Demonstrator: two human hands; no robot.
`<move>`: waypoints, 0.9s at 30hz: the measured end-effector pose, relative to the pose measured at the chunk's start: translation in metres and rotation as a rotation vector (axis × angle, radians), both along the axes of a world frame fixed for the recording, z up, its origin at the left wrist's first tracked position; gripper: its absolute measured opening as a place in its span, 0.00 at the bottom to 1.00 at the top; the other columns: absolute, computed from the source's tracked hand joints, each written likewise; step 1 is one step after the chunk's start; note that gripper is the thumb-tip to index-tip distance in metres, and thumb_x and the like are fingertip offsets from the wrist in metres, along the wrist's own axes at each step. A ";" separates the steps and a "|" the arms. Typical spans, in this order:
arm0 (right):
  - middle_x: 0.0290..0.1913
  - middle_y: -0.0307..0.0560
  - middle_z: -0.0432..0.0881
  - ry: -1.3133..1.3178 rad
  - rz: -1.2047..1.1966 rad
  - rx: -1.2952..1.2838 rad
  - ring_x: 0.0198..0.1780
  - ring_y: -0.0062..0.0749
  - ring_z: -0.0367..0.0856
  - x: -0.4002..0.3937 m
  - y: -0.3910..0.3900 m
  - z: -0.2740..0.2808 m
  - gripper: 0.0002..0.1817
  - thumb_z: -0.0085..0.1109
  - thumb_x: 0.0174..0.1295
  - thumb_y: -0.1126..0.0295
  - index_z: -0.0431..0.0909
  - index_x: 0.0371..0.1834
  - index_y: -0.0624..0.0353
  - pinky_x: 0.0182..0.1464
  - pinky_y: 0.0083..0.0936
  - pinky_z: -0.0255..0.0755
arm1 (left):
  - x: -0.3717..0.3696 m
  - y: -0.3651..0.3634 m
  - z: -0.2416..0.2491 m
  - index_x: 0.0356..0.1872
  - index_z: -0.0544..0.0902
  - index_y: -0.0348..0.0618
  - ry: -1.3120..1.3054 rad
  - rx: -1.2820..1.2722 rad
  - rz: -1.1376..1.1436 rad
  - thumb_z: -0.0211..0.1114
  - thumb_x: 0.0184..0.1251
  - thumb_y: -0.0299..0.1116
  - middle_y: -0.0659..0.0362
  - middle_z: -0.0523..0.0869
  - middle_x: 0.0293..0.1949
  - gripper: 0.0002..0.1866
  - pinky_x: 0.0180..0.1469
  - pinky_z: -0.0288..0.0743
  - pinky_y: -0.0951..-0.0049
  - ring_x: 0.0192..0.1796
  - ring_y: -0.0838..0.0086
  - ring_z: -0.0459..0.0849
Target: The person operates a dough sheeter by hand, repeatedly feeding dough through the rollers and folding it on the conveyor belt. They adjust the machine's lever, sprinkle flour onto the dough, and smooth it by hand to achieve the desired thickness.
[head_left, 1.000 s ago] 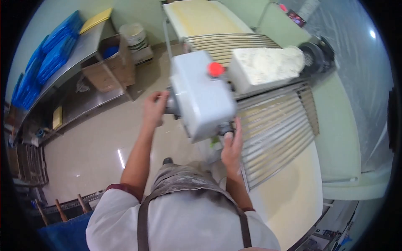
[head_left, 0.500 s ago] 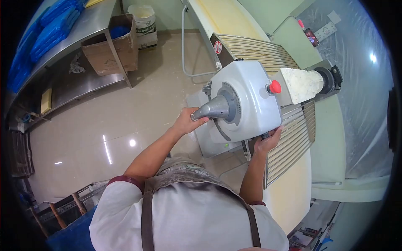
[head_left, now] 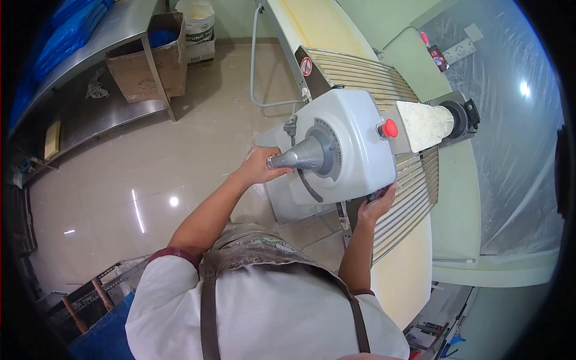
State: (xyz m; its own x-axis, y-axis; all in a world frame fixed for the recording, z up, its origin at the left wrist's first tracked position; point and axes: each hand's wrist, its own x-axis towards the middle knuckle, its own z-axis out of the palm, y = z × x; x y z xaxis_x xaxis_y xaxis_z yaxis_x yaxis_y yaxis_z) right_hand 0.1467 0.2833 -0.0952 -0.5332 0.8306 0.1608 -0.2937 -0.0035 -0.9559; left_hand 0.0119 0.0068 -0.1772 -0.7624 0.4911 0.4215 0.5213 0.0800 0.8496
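A dough sheeter with a white head [head_left: 369,144] stands in front of me. From the round dial on its side sticks a grey metal lever [head_left: 305,154]. My left hand [head_left: 258,165] is closed round the narrow end of that lever. Under the near corner of the head, my right hand [head_left: 375,208] curls its fingers upward round a small dark part, mostly hidden. A red push button [head_left: 389,128] sits on the top of the head. Beside it lies a flat, flour-dusted surface [head_left: 425,126].
Slatted metal guards [head_left: 360,71] flank the head, above a pale conveyor belt [head_left: 403,270]. At the far left are a steel table [head_left: 129,30] and a cardboard box [head_left: 144,75] on its lower shelf. Clear plastic sheeting [head_left: 510,162] hangs at right.
The whole view has shifted slightly, so the machine sits a little further left. Both hands keep their places on the machine; the lever looks about the same.
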 end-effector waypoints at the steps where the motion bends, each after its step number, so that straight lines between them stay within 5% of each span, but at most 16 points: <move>1: 0.51 0.46 0.77 -0.024 0.004 0.065 0.52 0.31 0.75 0.000 0.004 -0.002 0.23 0.41 0.74 0.55 0.71 0.56 0.65 0.56 0.30 0.67 | 0.000 0.000 0.001 0.22 0.79 0.41 0.004 0.007 0.001 0.76 0.48 0.45 0.52 0.80 0.18 0.19 0.27 0.72 0.65 0.22 0.58 0.81; 3: 0.52 0.51 0.76 -0.074 0.015 0.200 0.53 0.34 0.75 0.000 0.019 -0.005 0.23 0.41 0.73 0.58 0.70 0.57 0.70 0.58 0.32 0.66 | 0.002 0.000 0.003 0.23 0.79 0.41 -0.022 0.007 0.002 0.76 0.48 0.45 0.52 0.80 0.18 0.19 0.28 0.73 0.65 0.22 0.58 0.81; 6: 0.57 0.56 0.74 -0.151 -0.202 0.920 0.59 0.39 0.72 -0.019 0.019 0.045 0.23 0.42 0.72 0.62 0.68 0.59 0.72 0.63 0.36 0.62 | 0.000 0.002 0.001 0.23 0.79 0.41 -0.021 0.018 0.013 0.76 0.48 0.46 0.53 0.81 0.19 0.19 0.28 0.74 0.65 0.23 0.58 0.82; 8: 0.60 0.61 0.71 -0.149 -0.206 1.098 0.64 0.46 0.68 -0.042 0.027 0.092 0.22 0.44 0.70 0.65 0.66 0.60 0.72 0.67 0.39 0.58 | 0.000 0.002 -0.001 0.23 0.80 0.42 -0.015 0.007 0.014 0.76 0.48 0.46 0.52 0.81 0.20 0.19 0.29 0.75 0.65 0.24 0.58 0.83; 12: 0.61 0.65 0.70 -0.601 -0.161 1.526 0.64 0.57 0.67 -0.099 0.076 0.146 0.23 0.49 0.66 0.67 0.67 0.61 0.70 0.67 0.40 0.59 | 0.000 0.002 -0.005 0.24 0.80 0.43 -0.003 -0.033 0.028 0.77 0.46 0.44 0.52 0.82 0.21 0.17 0.30 0.76 0.65 0.26 0.58 0.84; 15: 0.60 0.65 0.71 -1.001 0.065 1.440 0.63 0.56 0.69 -0.124 0.135 0.154 0.22 0.51 0.64 0.67 0.71 0.59 0.69 0.65 0.39 0.62 | 0.000 0.003 -0.007 0.26 0.81 0.43 -0.014 -0.047 0.024 0.77 0.45 0.43 0.52 0.83 0.21 0.17 0.30 0.77 0.65 0.26 0.57 0.84; 18: 0.57 0.65 0.75 -1.135 0.164 1.431 0.60 0.56 0.72 -0.127 0.135 0.162 0.20 0.52 0.63 0.68 0.75 0.55 0.68 0.64 0.38 0.65 | -0.002 -0.003 0.003 0.26 0.81 0.43 -0.071 -0.058 -0.022 0.77 0.45 0.42 0.52 0.83 0.22 0.16 0.30 0.77 0.65 0.27 0.57 0.85; 22: 0.43 0.62 0.84 -1.092 0.314 1.332 0.46 0.50 0.82 -0.126 0.111 0.175 0.15 0.55 0.57 0.70 0.81 0.45 0.68 0.53 0.36 0.73 | -0.005 -0.008 0.011 0.28 0.81 0.42 -0.184 -0.053 -0.093 0.77 0.44 0.40 0.52 0.84 0.24 0.16 0.32 0.77 0.65 0.29 0.58 0.85; 27: 0.36 0.55 0.85 -1.107 0.398 1.202 0.36 0.34 0.81 -0.127 0.116 0.177 0.16 0.61 0.51 0.70 0.82 0.41 0.68 0.43 0.29 0.73 | -0.012 -0.011 0.012 0.31 0.82 0.41 -0.219 -0.107 -0.182 0.77 0.45 0.39 0.50 0.85 0.27 0.16 0.35 0.77 0.65 0.32 0.58 0.86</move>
State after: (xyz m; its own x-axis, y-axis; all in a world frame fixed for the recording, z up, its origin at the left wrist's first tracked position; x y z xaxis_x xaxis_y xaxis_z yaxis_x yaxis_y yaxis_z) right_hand 0.0192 0.3989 0.0818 -0.9476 0.3192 -0.0102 0.3145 0.9273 -0.2032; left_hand 0.0000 -0.0038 -0.1647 -0.7249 0.6605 0.1958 0.3409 0.0968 0.9351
